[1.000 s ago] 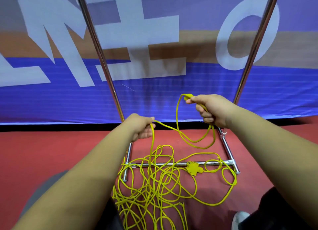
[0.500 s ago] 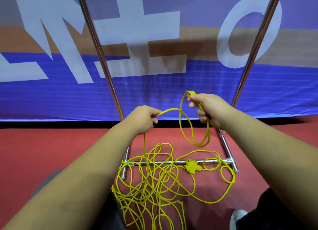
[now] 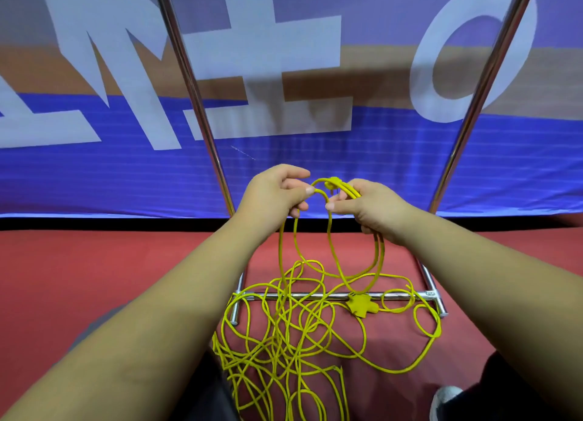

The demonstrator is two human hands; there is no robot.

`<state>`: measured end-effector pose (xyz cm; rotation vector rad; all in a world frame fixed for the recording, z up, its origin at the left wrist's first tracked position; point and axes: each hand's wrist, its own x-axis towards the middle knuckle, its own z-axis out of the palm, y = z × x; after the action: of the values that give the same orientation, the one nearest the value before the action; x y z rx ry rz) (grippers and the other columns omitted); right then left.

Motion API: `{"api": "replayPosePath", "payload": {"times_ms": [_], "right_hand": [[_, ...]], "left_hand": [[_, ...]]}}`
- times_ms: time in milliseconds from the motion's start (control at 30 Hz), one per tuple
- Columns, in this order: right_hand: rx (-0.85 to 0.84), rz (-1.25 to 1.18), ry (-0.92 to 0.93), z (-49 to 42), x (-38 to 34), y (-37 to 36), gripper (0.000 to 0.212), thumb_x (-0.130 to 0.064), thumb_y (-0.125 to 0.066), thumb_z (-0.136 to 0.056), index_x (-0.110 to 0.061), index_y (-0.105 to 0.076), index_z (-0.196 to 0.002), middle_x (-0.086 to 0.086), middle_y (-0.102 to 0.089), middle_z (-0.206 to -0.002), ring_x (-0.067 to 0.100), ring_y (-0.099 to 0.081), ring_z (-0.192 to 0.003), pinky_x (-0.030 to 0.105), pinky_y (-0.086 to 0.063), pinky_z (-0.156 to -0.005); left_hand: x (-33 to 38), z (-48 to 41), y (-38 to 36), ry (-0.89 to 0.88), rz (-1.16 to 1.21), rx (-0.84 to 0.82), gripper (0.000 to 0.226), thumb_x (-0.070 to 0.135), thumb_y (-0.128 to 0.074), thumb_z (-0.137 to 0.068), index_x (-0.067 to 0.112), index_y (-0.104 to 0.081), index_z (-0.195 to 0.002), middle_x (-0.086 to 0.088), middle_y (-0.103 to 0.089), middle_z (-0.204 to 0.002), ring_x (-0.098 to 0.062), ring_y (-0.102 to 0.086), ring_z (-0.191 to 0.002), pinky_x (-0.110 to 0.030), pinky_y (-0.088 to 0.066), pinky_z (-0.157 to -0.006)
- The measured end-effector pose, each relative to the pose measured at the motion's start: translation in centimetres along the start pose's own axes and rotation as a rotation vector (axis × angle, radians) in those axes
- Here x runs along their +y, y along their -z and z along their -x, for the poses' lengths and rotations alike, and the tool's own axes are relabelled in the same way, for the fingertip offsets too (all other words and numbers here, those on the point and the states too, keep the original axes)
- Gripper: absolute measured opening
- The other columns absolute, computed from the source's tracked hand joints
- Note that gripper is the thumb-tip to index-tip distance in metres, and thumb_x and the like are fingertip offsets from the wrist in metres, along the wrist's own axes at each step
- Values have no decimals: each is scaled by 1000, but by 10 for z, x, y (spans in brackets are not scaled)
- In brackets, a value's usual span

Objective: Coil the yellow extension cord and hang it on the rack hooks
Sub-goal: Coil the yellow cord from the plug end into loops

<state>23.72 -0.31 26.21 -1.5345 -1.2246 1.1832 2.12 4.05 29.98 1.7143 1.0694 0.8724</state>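
Note:
The yellow extension cord point(image 3: 284, 335) lies in a loose tangle on the red floor, draped over the rack's bottom bar. Its socket end point(image 3: 361, 305) rests by that bar. My right hand point(image 3: 369, 207) grips the plug end and a couple of hanging loops that reach down to the bar. My left hand point(image 3: 274, 193) pinches a strand of cord between thumb and fingers, right beside the right hand. The chrome rack point(image 3: 195, 105) stands in front of me with two slanted uprights; its hooks are out of view.
The rack's bottom crossbar point(image 3: 315, 295) and short side feet sit on the red floor point(image 3: 94, 263). A blue and white banner point(image 3: 315, 155) hangs behind the rack. My shoe point(image 3: 444, 398) shows at bottom right, dark trousers at the bottom edge.
My left hand has risen and moved right, carrying a strand of cord up to the right hand. Another loop now hangs from the right hand. The hands are nearly touching.

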Motion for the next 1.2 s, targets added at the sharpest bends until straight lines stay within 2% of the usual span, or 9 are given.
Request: {"api": "replayPosePath", "payload": {"times_ms": [133, 267, 433, 533, 633, 800, 967, 1067, 1200], "right_hand": [[126, 142, 52, -2, 0, -3, 29, -39, -87, -82, -21, -64, -86, -8, -48, -60, 10, -36, -45, 25, -30, -46], [198, 202, 94, -2, -7, -6, 20, -36, -82, -88, -18, -73, -89, -14, -46, -51, 4, -36, -43, 28, -29, -50], [292, 158, 95, 1, -16, -3, 17, -34, -80, -90, -18, -77, -91, -17, -49, -47, 3, -39, -40, 28, -31, -52], [332, 112, 92, 1, -19, 5, 14, -32, -79, -91, -18, -77, -91, -18, -53, -49, 3, -41, -40, 28, -33, -54], [339, 68, 66, 0, -18, 13, 16, -33, -78, -90, -18, -77, -90, -13, -46, -50, 11, -35, -44, 29, -32, -52], [395, 17, -58, -5, -10, 19, 19, -30, -70, -96, -13, -72, -88, -9, -31, -46, 19, -30, -43, 27, -31, -45], [458, 55, -213, -12, 2, 24, 13, -21, -64, -92, -13, -67, -82, 5, -61, -69, 26, -51, -57, 33, -45, -58], [431, -40, -270, -15, 5, 21, 10, -20, -60, -96, -14, -63, -89, 1, -80, -87, 24, -41, -49, 31, -38, -53], [311, -183, -277, -17, 8, 13, 21, -20, -62, -97, -6, -64, -112, 6, -82, -88, 18, -35, -52, 25, -33, -45]], "left_hand": [[2, 3, -2, 93, 181, -66, 30, 12, -76, -93, 7, -66, -121, -12, -76, -93, -16, -69, -68, -27, -58, -68], [-9, 4, -2, 195, 280, -243, 37, 8, -78, -92, 0, -61, -123, -23, -74, -99, -26, -70, -87, -37, -59, -89], [-47, 5, 12, 260, -234, -667, 24, -3, -70, -93, 11, -68, -112, -20, -74, -117, -19, -68, -104, -40, -52, -105], [-67, 6, 16, 331, -442, -717, 24, 0, -58, -101, 18, -71, -110, -10, -76, -116, -20, -69, -109, -39, -56, -99], [-65, 4, 14, 471, -256, -624, 23, 6, -49, -108, 14, -70, -112, -8, -77, -109, -22, -71, -104, -29, -59, -79], [-35, -5, 13, 427, 65, -260, 17, 15, -56, -107, 6, -68, -116, -10, -76, -99, -18, -75, -82, -32, -65, -69], [-17, -11, 14, 403, 285, 26, 22, 21, -67, -100, 4, -72, -114, -7, -77, -90, -17, -71, -67, -27, -61, -60], [-18, -11, 6, 404, 342, 105, 23, 21, -66, -101, 2, -71, -111, -5, -74, -83, -17, -66, -63, -25, -55, -54], [-21, -12, -1, 382, 318, 111, 23, 24, -65, -102, 4, -70, -110, -5, -72, -84, -14, -62, -57, -26, -53, -54]]}}
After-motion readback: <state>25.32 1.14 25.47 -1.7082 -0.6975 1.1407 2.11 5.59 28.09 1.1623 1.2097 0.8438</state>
